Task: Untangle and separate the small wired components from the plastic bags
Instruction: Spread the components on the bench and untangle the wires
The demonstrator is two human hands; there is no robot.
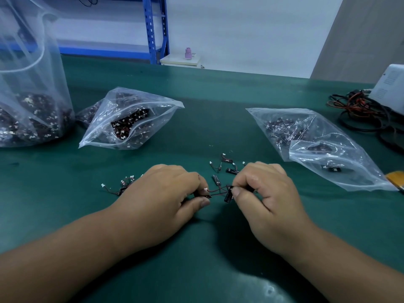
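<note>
Mid-untangle: my L hand (161,193) & R hand (267,193) each pinch tangled small black red-wired components (218,191); next = ease apart gently.

- One view only, worn on the head, looking forward and down across the green surface (218,119).
- It sits close: left hand (161,193) and right hand (269,193) reach in from the bottom corners and meet just below centre on the wired components (218,192).
- Wide lens here: the surface's far edge bows, with the blue shelf (153,29) and the wall (240,29) showing above it.
</note>
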